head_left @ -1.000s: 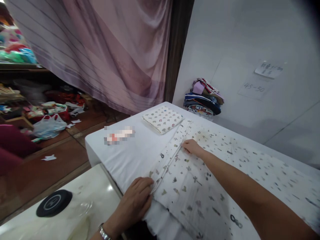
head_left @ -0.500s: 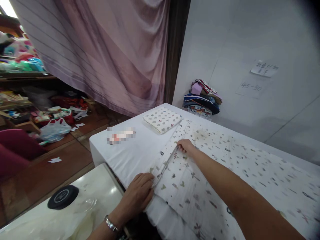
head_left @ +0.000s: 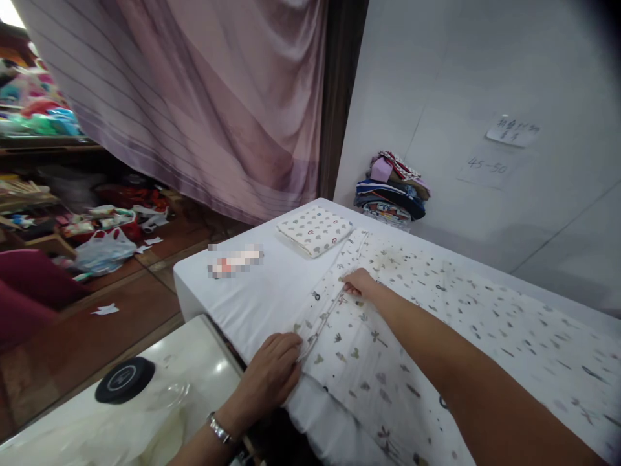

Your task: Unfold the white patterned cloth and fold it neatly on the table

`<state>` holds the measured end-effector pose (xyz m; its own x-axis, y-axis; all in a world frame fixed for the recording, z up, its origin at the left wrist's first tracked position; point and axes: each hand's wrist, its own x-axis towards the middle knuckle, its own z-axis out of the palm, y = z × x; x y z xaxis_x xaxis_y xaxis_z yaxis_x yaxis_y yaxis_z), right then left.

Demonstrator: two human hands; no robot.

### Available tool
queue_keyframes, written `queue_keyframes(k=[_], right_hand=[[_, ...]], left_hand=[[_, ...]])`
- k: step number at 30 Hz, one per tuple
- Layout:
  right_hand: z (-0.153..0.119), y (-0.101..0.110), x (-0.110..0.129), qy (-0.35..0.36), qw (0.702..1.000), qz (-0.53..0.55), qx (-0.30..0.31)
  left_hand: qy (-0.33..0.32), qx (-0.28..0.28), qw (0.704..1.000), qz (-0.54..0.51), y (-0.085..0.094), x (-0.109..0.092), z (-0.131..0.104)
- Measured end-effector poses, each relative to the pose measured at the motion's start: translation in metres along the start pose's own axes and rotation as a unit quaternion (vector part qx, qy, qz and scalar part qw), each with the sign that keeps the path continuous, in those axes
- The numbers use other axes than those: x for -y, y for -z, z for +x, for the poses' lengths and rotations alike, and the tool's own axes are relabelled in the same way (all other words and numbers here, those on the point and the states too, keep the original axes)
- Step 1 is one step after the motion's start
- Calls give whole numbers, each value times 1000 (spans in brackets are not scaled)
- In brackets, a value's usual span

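Plastic, thin and crinkled, forms a bag [head_left: 105, 251] on the tiled floor [head_left: 145, 304]; next, a rounded black disc [head_left: 125, 380] sits on a glossy pale surface [head_left: 189, 356]. Your left hand [head_left: 274, 369], fingers together, touches the near end of a ridge in the thin printed fabric [head_left: 363, 349]; whether it grips, I cannot tell. Beyond lies a squarish folded cloth [head_left: 315, 231]. Your right hand [head_left: 358, 283] pinches that ridge, fingers curled closed; the fabric spreads rightward, lightly wrinkled, across your white-draped bench [head_left: 257, 285].
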<state>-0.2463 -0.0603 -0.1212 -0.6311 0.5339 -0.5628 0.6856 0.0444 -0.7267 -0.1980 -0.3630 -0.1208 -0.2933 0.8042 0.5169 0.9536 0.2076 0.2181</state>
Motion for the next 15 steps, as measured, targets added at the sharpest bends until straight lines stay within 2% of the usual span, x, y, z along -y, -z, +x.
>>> queue_keyframes(k=[5, 10, 15], right_hand=[[-2, 2, 0, -32, 999, 25, 10], [-10, 2, 7, 5, 998, 58, -11], [-14, -7, 13, 7, 994, 102, -40]], left_hand=[[-12, -23, 1000, 12, 7, 2, 1], [-9, -60, 997, 49, 15, 17, -4], [-18, -66, 996, 52, 13, 23, -8]])
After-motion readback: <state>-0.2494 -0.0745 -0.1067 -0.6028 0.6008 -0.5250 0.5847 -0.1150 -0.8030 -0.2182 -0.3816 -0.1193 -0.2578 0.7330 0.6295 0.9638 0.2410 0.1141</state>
